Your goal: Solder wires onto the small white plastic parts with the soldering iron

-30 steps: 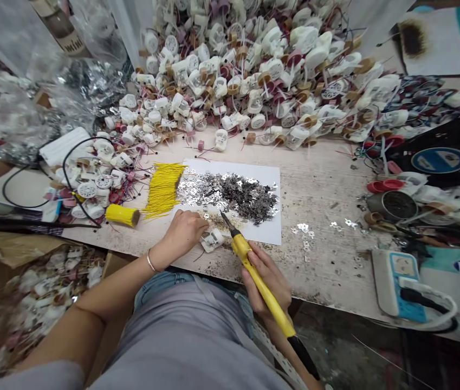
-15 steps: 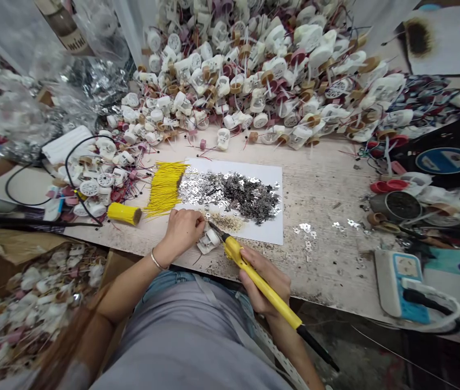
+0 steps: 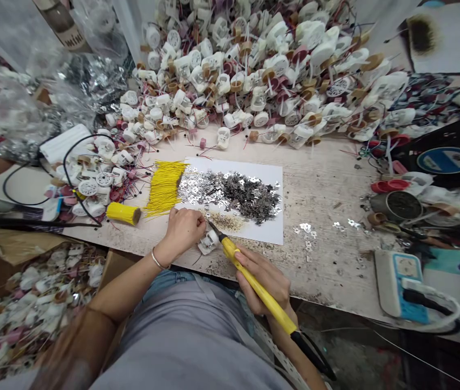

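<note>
A yellow soldering iron (image 3: 256, 284) lies in my right hand (image 3: 268, 279), whose fingers wrap round its handle. The iron's dark tip reaches the front edge of a white paper sheet (image 3: 272, 227), close to the fingertips of my left hand (image 3: 185, 227). That hand is closed in a pinch; what it pinches is too small to make out. Just below the iron's tip a white plastic part (image 3: 208, 242) rests on the table, beside my left fingers. Small silver metal plates (image 3: 250, 197) are heaped on the sheet, with brownish residue (image 3: 227, 221) in front of them.
Yellow wires (image 3: 164, 187) lie left of the sheet, near a tied yellow wire bundle (image 3: 124, 213). White plastic assemblies (image 3: 254, 81) pile up at the back. A power strip (image 3: 400, 284) stands at the right, and a box of parts (image 3: 51, 292) is at the lower left.
The soldering iron has shifted slightly left and its rear end has swung a little, with my right hand's grip moving along. My left hand has hardly moved.
</note>
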`<state>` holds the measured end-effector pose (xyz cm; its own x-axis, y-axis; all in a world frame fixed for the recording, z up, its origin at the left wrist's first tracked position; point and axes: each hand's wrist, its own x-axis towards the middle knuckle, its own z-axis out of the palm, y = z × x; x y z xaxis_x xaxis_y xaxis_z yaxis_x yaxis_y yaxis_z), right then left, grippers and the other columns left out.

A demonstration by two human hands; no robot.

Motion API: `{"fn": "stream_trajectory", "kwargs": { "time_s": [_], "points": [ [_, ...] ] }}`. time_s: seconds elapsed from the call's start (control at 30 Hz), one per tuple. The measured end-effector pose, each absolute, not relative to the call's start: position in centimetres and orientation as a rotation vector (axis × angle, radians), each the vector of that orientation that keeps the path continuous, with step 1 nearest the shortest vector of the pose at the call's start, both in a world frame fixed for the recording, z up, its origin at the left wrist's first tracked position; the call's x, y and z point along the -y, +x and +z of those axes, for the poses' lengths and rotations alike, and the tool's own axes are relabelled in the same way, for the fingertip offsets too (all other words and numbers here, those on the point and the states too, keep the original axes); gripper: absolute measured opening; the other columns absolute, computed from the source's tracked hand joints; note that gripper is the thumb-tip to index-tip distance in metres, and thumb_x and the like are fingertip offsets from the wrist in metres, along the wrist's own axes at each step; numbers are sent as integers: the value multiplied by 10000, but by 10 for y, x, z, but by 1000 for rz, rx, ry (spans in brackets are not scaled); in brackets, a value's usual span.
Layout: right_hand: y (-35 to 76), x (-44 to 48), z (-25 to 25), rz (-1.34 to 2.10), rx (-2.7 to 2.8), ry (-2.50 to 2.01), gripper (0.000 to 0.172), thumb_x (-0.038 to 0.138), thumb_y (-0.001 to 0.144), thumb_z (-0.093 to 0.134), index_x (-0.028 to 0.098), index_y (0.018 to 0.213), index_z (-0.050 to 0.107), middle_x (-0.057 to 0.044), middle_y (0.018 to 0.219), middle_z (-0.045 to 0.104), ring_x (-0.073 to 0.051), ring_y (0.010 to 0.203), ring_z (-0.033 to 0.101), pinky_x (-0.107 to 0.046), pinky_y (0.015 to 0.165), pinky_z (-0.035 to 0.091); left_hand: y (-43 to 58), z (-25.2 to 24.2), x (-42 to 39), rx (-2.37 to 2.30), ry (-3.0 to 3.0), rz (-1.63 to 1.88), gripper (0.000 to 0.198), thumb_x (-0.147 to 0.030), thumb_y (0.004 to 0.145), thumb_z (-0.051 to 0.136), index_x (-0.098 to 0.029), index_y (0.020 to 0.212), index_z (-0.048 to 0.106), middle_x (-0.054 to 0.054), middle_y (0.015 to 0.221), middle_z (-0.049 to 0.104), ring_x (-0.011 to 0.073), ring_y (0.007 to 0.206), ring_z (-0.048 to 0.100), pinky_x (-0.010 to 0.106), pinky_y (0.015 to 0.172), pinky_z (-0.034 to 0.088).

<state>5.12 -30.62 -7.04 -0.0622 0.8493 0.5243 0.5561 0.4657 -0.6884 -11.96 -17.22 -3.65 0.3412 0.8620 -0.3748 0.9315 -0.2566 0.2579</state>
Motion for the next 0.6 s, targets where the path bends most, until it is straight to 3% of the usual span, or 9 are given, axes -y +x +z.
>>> {"fn": "stream_trajectory", "kwargs": {
  "time_s": [0.27, 0.43, 0.6],
  "points": [
    [42, 303, -78, 339, 1576, -1270, 524, 62, 773, 572, 218, 1271, 524, -100, 1231, 621, -251, 1091, 633, -412, 861, 598, -119, -36, 171, -1579, 2146, -230, 201, -223, 788, 517, -204, 752, 714, 48, 761, 722, 227, 799, 637, 366, 811, 372],
    [15, 283, -91, 298, 1491, -1273, 174, 54, 757, 642, 194, 857, 616, -79, 1310, 501, -213, 1102, 609, -324, 832, 608, -118, -33, 171, -1578, 2135, -244, 203, -216, 790, 514, -201, 767, 715, 50, 784, 729, 236, 805, 645, 378, 812, 375],
    [8, 273, -94, 283, 1519, -1284, 140, 83, 756, 655, 202, 792, 589, -76, 1227, 518, -195, 1051, 618, -297, 787, 615, -121, -33, 172, -1511, 2149, -214, 203, -236, 825, 515, -194, 820, 714, 51, 811, 733, 217, 795, 646, 343, 777, 382]
  ]
}}
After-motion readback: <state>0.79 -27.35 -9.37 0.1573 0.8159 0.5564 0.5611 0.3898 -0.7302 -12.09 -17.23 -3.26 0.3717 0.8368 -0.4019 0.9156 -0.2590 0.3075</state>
